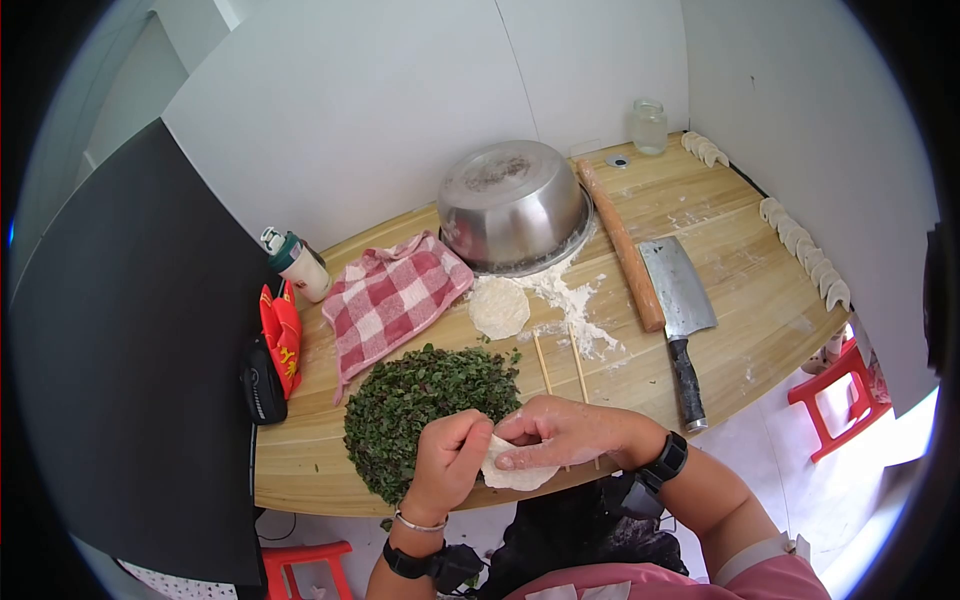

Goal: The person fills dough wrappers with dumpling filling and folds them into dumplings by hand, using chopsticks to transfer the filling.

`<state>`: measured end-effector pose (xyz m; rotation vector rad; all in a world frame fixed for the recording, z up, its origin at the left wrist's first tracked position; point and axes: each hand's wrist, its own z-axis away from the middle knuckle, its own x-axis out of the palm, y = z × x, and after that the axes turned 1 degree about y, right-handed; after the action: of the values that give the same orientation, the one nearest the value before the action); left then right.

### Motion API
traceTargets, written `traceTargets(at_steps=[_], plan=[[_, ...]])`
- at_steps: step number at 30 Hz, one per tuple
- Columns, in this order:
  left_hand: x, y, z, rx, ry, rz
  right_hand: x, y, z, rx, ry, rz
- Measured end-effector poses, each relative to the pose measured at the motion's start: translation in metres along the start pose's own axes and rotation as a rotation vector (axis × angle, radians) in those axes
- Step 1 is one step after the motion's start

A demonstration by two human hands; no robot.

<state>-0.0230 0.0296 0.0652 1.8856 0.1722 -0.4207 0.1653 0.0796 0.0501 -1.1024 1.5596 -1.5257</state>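
already, folded dumplings are lining the right side of the table. the left hand and right hand are pinching a wrapper beside plentiful greens, while another dough round is lying unfilled.

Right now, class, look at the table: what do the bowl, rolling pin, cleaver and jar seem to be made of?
Bowl: metal, likely stainless steel; silvery, soft reflections, dark smudges on top.
Rolling pin: apparently wood, smooth; warm brown colour.
Cleaver: grey metal, stained, with a slight sheen; its black handle could be plastic or wood.
Jar: probably glass, smooth and see-through, though clear plastic is possible.
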Motion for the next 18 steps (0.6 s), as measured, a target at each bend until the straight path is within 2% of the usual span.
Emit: traceTargets(at_steps=[4, 6, 10, 12, 15, 18], plan=[[0.000, -0.009, 0.004, -0.006, 0.028, -0.082, 0.002, -0.005, 0.000, -0.035, 0.031, 0.063], [-0.006, -0.023, 0.006, -0.038, 0.043, 0.253, 0.002, -0.005, 0.000, -0.048, 0.055, 0.090], [0.000, -0.012, 0.006, -0.064, 0.070, 0.295, -0.001, 0.008, -0.003, -0.060, 0.133, 0.070], [0.003, -0.003, 0.005, -0.011, 0.088, 0.032, -0.001, 0.008, -0.003, -0.059, 0.149, 0.086], [0.004, -0.001, 0.003, 0.062, 0.080, -0.054, 0.002, 0.002, -0.002, -0.047, 0.148, 0.038], [0.006, 0.002, 0.003, 0.021, 0.101, -0.095, 0.002, 0.002, -0.002, -0.045, 0.147, -0.012]])
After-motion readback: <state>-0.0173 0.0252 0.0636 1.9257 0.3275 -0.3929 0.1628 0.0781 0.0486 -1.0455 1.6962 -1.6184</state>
